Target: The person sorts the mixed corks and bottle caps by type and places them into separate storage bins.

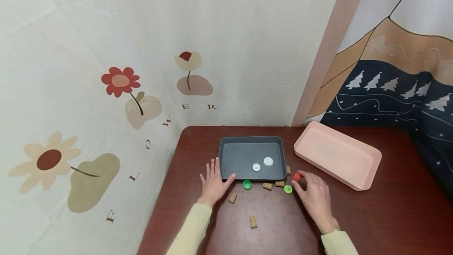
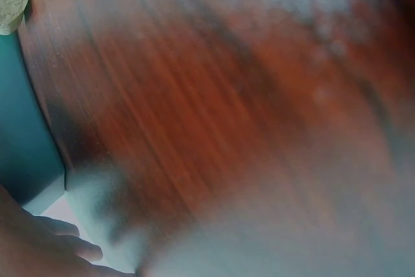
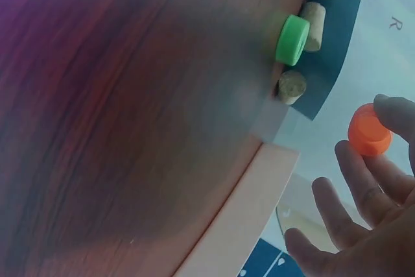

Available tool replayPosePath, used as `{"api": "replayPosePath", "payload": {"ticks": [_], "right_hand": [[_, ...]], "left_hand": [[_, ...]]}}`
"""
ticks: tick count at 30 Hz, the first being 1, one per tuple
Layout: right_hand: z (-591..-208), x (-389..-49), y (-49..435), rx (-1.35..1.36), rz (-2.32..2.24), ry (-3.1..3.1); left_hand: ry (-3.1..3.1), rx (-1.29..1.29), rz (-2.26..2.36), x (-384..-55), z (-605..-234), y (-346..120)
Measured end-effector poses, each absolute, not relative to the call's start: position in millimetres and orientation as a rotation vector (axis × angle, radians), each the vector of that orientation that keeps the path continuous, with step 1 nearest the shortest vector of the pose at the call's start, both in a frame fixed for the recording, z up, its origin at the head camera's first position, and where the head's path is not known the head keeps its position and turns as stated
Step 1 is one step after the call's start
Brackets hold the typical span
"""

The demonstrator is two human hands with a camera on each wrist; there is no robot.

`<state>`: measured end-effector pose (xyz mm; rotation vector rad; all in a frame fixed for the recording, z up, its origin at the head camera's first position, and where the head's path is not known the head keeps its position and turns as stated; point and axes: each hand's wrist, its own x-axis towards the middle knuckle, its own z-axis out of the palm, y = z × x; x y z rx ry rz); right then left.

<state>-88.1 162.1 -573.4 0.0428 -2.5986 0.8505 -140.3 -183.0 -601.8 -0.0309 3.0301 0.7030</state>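
My right hand (image 1: pixel 314 197) pinches a red bottle cap (image 1: pixel 296 176) between thumb and fingertips, to the right of the dark grey tray (image 1: pixel 247 151). In the right wrist view the cap (image 3: pixel 370 132) looks orange. My left hand (image 1: pixel 213 184), fingers straight, rests against the tray's near left corner. Two white caps lie in the tray: a smaller one (image 1: pixel 256 167) and a larger one (image 1: pixel 268 162). In front of the tray lie a dark green cap (image 1: pixel 247 185), a light green cap (image 1: pixel 288 189) and several corks, one cork (image 1: pixel 267 186) close to its front wall.
A pink tray (image 1: pixel 368 172) stands angled at the back right of the brown table (image 1: pixel 400 223). One cork (image 1: pixel 232 197) lies beside my left hand and another cork (image 1: pixel 253 221) nearer the front. Printed curtains (image 1: pixel 247 50) hang behind the table.
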Motion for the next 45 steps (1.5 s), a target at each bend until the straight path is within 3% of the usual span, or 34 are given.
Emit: {"api": "replayPosePath", "payload": {"ticks": [21, 45], "right_hand": [[-580.4, -117.0, 113.7, 0.261, 0.748, -2.613], [-582.7, -147.1, 80.9, 0.259, 0.615, -2.841]], "left_hand": [[3.003, -0.040, 0.713, -140.0, -600.2, -181.7], [3.020, -0.029, 0.729, -139.0, -598.7, -181.2]]}}
